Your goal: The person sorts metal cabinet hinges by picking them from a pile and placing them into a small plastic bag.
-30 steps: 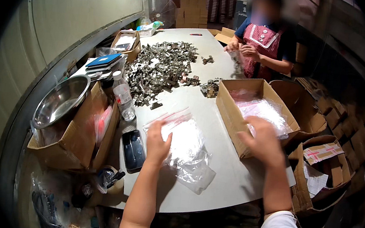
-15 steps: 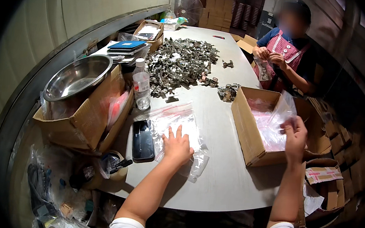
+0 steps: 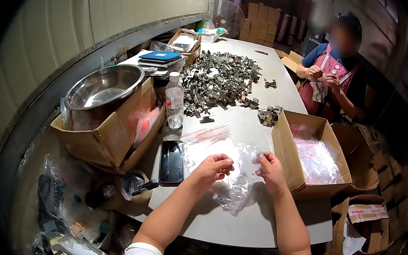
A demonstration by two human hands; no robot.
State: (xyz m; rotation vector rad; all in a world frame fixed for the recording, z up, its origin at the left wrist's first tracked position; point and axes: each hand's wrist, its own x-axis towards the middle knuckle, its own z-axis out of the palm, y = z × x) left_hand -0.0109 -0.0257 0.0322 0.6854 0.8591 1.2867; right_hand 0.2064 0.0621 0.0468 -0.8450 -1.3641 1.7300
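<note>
My right hand (image 3: 273, 176) pinches the edge of a clear plastic bag (image 3: 246, 157) between thumb and fingers. The bag hangs over the table between my two hands. On the bag's other side, my left hand (image 3: 211, 171) is closed, its thumb and forefinger brought together; whatever may lie between those fingertips is hidden. Under and beyond my hands lies a stack of clear zip bags (image 3: 207, 142) with red stripes along the top. A black phone (image 3: 172, 163) rests just left of the stack.
A heap of metal hinge-like parts (image 3: 221, 80) covers the far table, with a small cluster (image 3: 270, 115) nearer. At right stands a cardboard box (image 3: 287, 155) of plastic bags; at left, a bottle (image 3: 174, 102) and a steel bowl (image 3: 104, 88) on a box. A co-worker (image 3: 331, 76) sits far right.
My right hand has come left from the cardboard box, bringing the plastic bag over the table. My left hand has lifted off the zip bags and closed. The view has shifted slightly.
</note>
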